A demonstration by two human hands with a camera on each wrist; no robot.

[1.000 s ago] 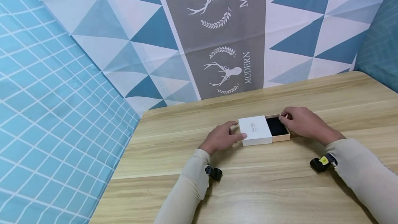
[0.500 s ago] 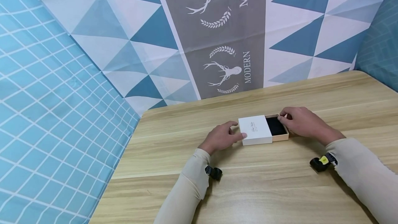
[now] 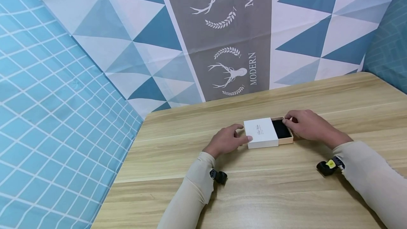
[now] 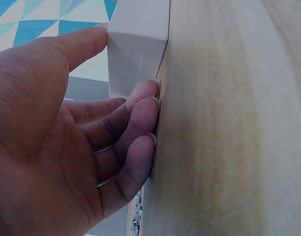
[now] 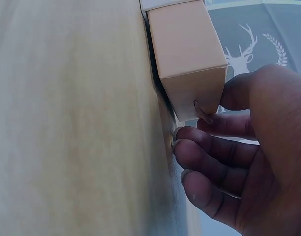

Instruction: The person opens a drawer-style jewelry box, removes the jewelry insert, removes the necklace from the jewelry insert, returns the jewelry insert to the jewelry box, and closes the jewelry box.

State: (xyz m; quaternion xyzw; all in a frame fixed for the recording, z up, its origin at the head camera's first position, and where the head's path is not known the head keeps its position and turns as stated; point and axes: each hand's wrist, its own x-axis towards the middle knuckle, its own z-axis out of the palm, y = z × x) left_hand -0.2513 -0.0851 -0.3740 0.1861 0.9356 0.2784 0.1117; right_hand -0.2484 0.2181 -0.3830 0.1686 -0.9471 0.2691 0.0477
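A white sliding box with fine lettering lies on the table, its white sleeve (image 3: 260,133) to the left. Out of the sleeve's right end sticks a peach drawer (image 3: 285,140) with a black lining (image 3: 281,129). My left hand (image 3: 226,139) holds the sleeve's left end, thumb at the near corner and index finger at the far one. In the left wrist view its other fingers curl beside the end wall. My right hand (image 3: 306,124) grips the drawer's right end, thumb over the rim. A small tab (image 5: 203,114) pokes from a slot there, against the index finger.
The wooden table (image 3: 241,193) runs back to a wall cloth (image 3: 235,38) with triangles and deer prints. A blue gridded cloth (image 3: 57,116) hangs along the left side. Each sleeved forearm carries a small black wrist camera (image 3: 219,177).
The drawer has slid slightly left into the sleeve, so less of it shows. My right hand has shifted left with it, while the left hand and sleeve have stayed put.
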